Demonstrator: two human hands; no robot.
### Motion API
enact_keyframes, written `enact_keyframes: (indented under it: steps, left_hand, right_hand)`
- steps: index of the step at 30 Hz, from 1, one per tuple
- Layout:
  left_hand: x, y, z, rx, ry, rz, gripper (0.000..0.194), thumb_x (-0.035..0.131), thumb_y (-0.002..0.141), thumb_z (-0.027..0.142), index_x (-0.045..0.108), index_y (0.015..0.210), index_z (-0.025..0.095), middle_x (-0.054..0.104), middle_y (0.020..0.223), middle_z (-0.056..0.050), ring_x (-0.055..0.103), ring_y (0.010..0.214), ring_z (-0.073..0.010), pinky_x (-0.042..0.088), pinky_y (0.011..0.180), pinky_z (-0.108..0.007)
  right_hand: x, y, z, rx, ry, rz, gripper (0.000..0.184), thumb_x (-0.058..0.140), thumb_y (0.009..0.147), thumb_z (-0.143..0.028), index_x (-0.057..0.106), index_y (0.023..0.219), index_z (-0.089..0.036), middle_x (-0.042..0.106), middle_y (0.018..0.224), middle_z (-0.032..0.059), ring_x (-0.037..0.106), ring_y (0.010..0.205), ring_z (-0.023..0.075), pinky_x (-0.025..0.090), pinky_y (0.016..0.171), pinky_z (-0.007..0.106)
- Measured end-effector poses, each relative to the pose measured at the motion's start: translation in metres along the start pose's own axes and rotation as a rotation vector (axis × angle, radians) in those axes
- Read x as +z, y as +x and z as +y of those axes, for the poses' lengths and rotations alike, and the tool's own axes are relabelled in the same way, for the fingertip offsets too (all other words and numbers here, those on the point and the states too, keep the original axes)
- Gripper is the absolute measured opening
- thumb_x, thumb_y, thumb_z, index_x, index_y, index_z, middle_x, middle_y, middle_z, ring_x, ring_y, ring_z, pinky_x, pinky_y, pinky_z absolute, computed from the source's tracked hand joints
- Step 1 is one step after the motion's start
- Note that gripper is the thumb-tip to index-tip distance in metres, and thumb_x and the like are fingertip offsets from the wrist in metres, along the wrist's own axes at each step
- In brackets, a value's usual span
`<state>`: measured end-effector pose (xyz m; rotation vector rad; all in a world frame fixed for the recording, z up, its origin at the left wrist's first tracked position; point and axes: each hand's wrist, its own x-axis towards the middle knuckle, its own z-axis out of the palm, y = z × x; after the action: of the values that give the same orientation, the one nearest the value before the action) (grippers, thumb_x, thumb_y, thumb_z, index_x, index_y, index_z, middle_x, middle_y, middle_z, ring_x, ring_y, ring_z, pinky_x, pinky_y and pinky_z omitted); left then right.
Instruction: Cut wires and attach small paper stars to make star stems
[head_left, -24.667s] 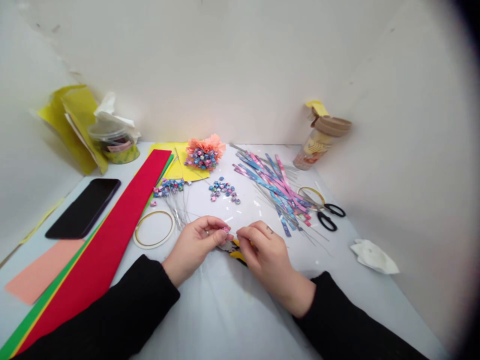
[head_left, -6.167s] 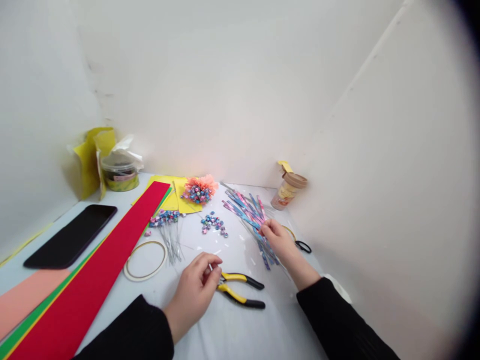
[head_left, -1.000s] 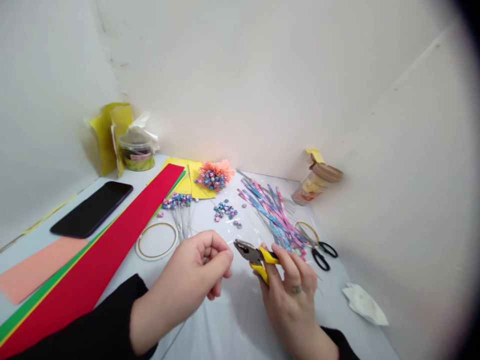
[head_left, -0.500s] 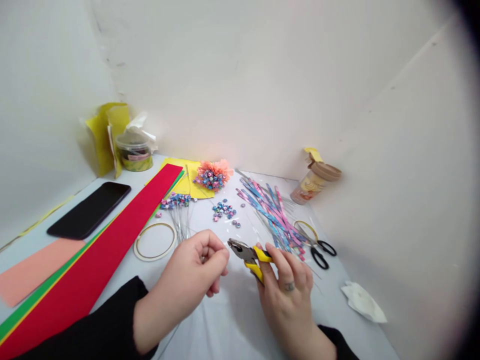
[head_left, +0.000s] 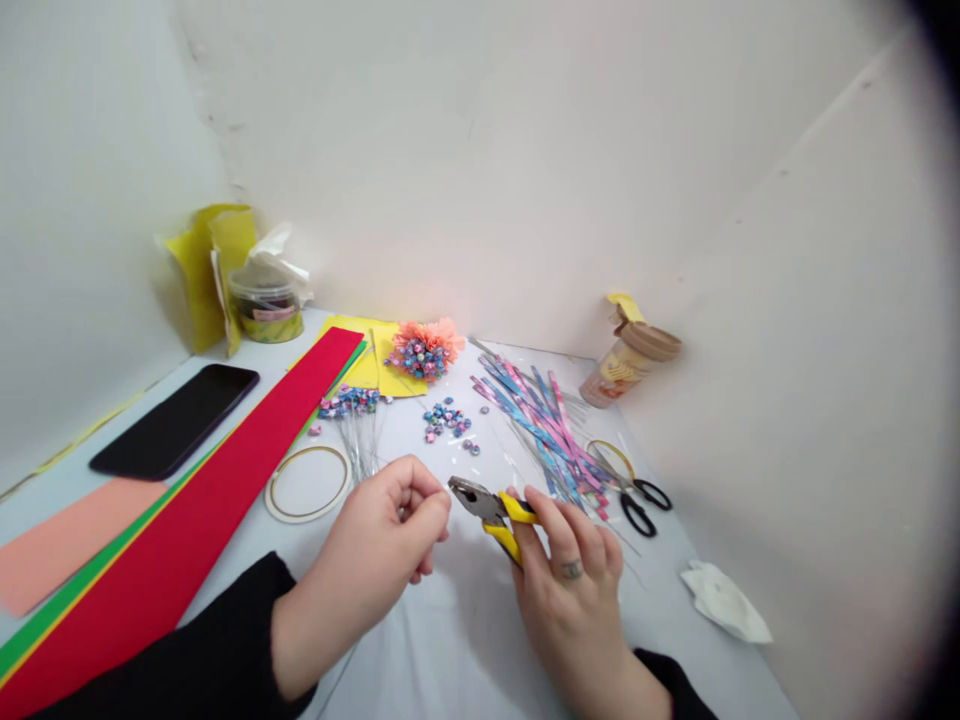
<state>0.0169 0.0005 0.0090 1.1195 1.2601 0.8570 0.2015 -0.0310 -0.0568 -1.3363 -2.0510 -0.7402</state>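
Note:
My left hand (head_left: 382, 525) is curled with its fingertips pinched together, apparently on a thin wire (head_left: 337, 680) that runs down past my wrist. My right hand (head_left: 570, 570) grips yellow-handled pliers (head_left: 499, 515) by the handles, their steel jaws (head_left: 472, 497) pointing left, close to my left fingertips. The pinched end of the wire is hidden by my fingers. Beyond my hands lie loose small paper stars (head_left: 446, 420), a bundle of blue and pink paper strips on wires (head_left: 544, 430), and wires topped with stars (head_left: 352, 425).
Black scissors (head_left: 641, 510) and a tape roll (head_left: 307, 485) lie near my hands. A red sheet (head_left: 225, 470) and a black phone (head_left: 176, 420) are on the left. A paper flower with stars (head_left: 424, 350), a jar (head_left: 266, 310) and a bottle (head_left: 630, 365) stand at the back.
The pliers have moved slightly left, towards my left hand, which has shifted a little up. Over the longer span, my right hand has picked the pliers up from the table.

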Motion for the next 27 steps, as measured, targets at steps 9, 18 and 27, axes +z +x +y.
enact_keyframes:
  steps: [9,18,27]
  left_hand:
    - [-0.001,0.001,-0.006,0.053,0.131,0.037,0.013,0.051,0.077,0.028,0.048,0.067,0.020,0.051,0.052,0.007,0.049,0.042,-0.0083,0.038,0.040,-0.018]
    - [0.000,0.004,-0.006,0.049,0.162,0.070,0.013,0.051,0.076,0.027,0.046,0.065,0.021,0.047,0.051,0.007,0.048,0.044,-0.0102,0.037,0.043,-0.019]
    - [0.000,0.006,-0.013,0.018,0.128,0.021,0.015,0.051,0.079,0.030,0.048,0.069,0.020,0.050,0.053,0.007,0.045,0.042,-0.0087,0.033,0.040,-0.018]
  right_hand:
    - [0.001,-0.006,0.000,0.000,0.004,-0.022,0.017,0.047,0.092,-0.018,0.064,0.094,-0.016,0.064,0.112,0.0114,0.052,0.100,0.0264,0.034,0.081,0.042]
    - [-0.001,-0.002,-0.001,-0.034,-0.027,-0.081,0.021,0.043,0.092,-0.014,0.064,0.095,-0.015,0.062,0.111,0.0117,0.049,0.097,0.0270,0.034,0.077,0.042]
    - [0.006,-0.006,0.000,0.024,0.120,-0.183,0.016,0.050,0.085,-0.012,0.063,0.094,-0.016,0.060,0.108,0.0113,0.047,0.094,0.0272,0.038,0.076,0.041]
